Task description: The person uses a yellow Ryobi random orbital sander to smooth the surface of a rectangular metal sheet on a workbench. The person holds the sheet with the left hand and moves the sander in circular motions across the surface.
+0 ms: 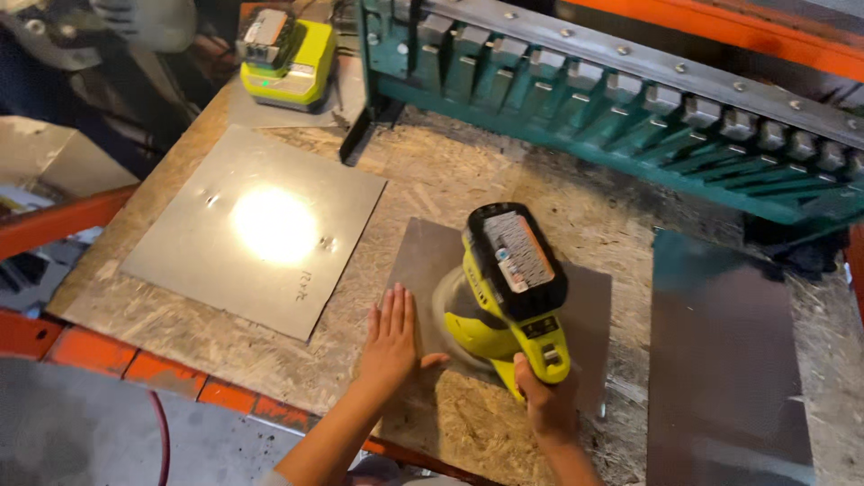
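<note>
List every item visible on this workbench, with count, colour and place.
cordless sander: 1, yellow-green and black, on the middle sheet
middle metal sheet: 1, dull grey, under the sander
left metal sheet: 1, shiny grey, left of the sander
right metal sheet: 1, dark grey, at the right edge
battery charger: 1, yellow-green, far left corner
bending machine: 1, teal, along the back
workbench: 1, chipboard top, orange frame
left hand: flat on the middle sheet
right hand: gripping the sander's handle
</note>
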